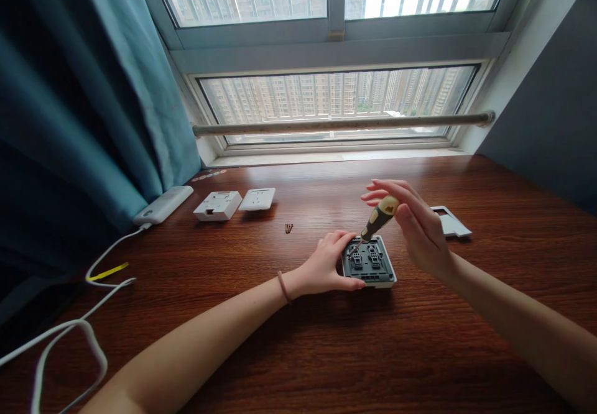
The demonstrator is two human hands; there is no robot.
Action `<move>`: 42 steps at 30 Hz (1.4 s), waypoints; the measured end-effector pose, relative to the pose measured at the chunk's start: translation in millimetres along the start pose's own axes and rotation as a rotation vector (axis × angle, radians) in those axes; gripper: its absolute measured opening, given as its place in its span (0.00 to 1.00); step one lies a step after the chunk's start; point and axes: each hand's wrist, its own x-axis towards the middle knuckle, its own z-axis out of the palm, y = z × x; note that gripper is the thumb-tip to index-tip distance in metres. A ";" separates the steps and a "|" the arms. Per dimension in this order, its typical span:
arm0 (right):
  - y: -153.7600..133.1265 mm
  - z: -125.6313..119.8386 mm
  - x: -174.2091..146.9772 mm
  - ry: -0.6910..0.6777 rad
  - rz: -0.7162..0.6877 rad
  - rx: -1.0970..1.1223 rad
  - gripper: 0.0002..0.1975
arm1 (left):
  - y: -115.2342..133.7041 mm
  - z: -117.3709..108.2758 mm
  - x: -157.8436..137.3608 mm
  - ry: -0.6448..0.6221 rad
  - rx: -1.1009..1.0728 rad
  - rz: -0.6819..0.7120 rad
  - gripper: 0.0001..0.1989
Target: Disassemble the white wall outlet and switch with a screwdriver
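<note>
A square wall switch (383,266) with a dark grey inner face and white edges lies on the wooden table. My left hand (332,262) grips its left side, thumb along the near edge and fingers at the far edge. In my right hand (417,227) is a screwdriver (377,220) with a black and yellow handle, held between thumb and fingers at the handle's end. It tilts down to the left, and its tip meets the left part of the switch's face. Whether the tip sits in a screw is too small to tell.
Several small screws (288,229) lie beyond my left hand. Further left are a white box (217,206) and a white socket plate (258,199). A white frame (454,225) lies behind my right hand. A power strip (164,205) with a white cable (88,326) is by the curtain.
</note>
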 end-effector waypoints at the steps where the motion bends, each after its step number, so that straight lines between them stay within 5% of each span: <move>1: -2.6 -1.0 0.7 -0.042 0.013 0.050 0.17 | 0.4 -0.1 0.1 0.001 0.002 0.000 0.41; 7: -8.4 -6.0 6.0 -0.144 0.194 0.317 0.13 | 2.0 -1.0 0.1 -0.001 0.011 -0.002 0.40; 10: -2.6 -4.5 6.9 -0.004 0.239 0.317 0.07 | 1.3 -0.9 0.0 -0.004 0.014 0.003 0.42; 16: 11.3 -1.1 6.5 0.273 0.204 0.169 0.10 | -0.7 -0.9 -1.0 -0.013 0.011 -0.002 0.44; 20: 11.0 -0.9 4.4 0.186 0.095 -0.016 0.06 | -1.8 -0.3 -1.1 -0.010 0.003 0.003 0.44; 27: -3.9 -2.1 3.0 -0.179 0.107 0.293 0.16 | -1.1 0.2 0.0 0.006 0.004 0.013 0.42; 31: -4.5 -2.2 3.3 -0.060 0.214 0.275 0.08 | -0.9 -0.2 -0.3 0.003 0.011 0.008 0.43; 36: 4.6 1.9 2.7 0.189 0.179 0.074 0.14 | -2.6 0.4 -0.8 -0.004 0.021 0.007 0.44; 39: 7.1 3.4 2.7 0.178 0.121 -0.061 0.07 | -3.0 0.4 -0.8 -0.007 0.029 0.013 0.45; 42: 7.0 3.5 3.0 0.010 0.116 0.125 0.06 | -2.9 0.3 -0.4 -0.005 0.025 0.019 0.44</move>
